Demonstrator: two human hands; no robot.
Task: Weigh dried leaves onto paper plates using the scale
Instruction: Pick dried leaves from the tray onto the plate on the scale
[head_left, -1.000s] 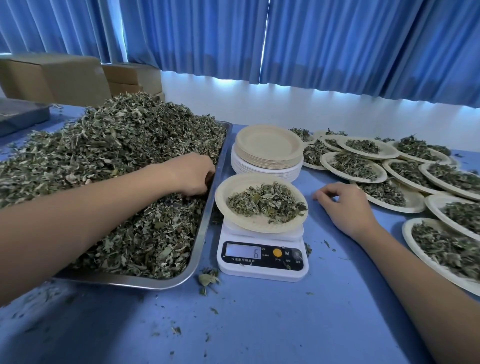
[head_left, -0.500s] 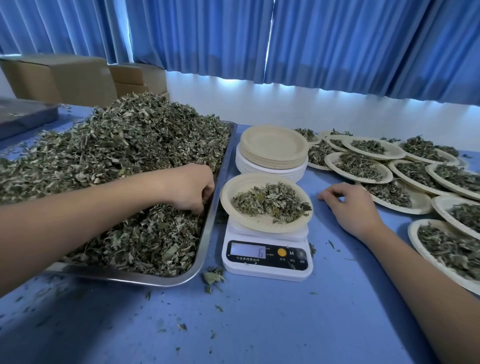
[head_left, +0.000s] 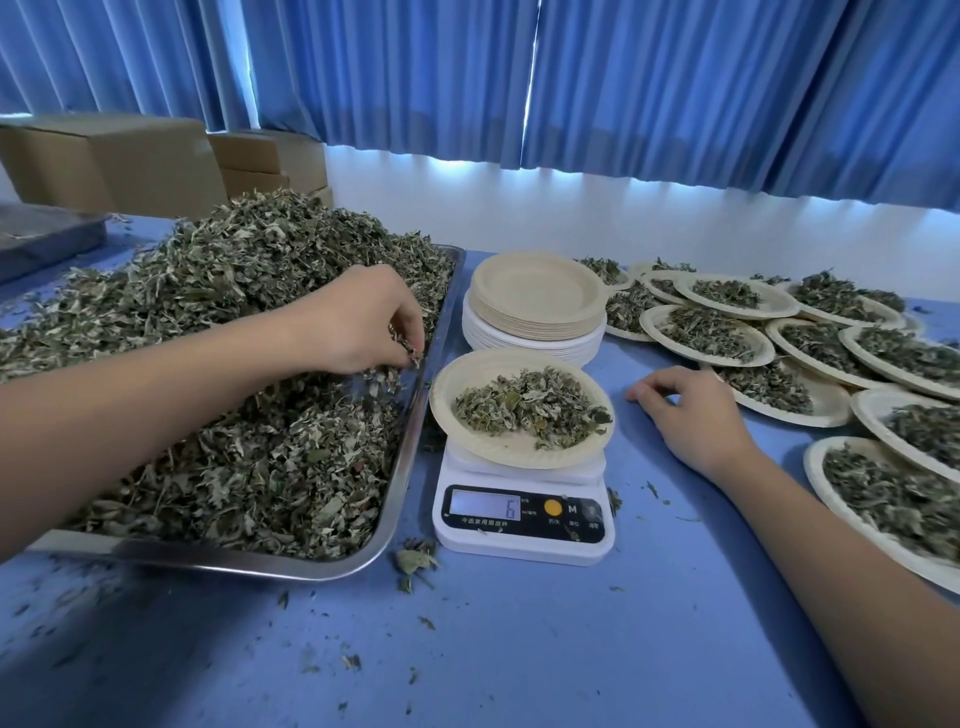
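**Head view: pinch dosing at the scale, readout 6**

The left hand (head_left: 358, 327) is over the right edge of the tray (head_left: 414, 431). Its fingertips (head_left: 402, 332) are bunched, pinching a small tuft from the leaves (head_left: 249, 291) heaped there. A pinch rather than a scoop suggests fine top-up dosing. The tray sits just left of the scale (head_left: 522, 545), so the carry is short.

The plate (head_left: 498, 453) rests on the scale pan with a low heap of leaves on it and a bare rim all round. The right hand (head_left: 696, 415) lies on the table (head_left: 519, 649) just right of the scale, fingers loosely curled and holding nothing. It is probably parked there to lift the plate off once the weight is met.

The stack (head_left: 537, 291) of unused plates stands directly behind the scale, handy for the swap. The filled plates (head_left: 826, 402) overlap in rows on the right, on the idle hand's side.

Writing:
- The display (head_left: 485, 505) shows a single "6"; the unit marks are too small to read.
- An orange button (head_left: 552, 507) sits beside a printed "M".
- Small Chinese print runs beneath, not legible.
- No brand is seen.

Judgement: the portion looks under target and more is needed, though the target is unknown.
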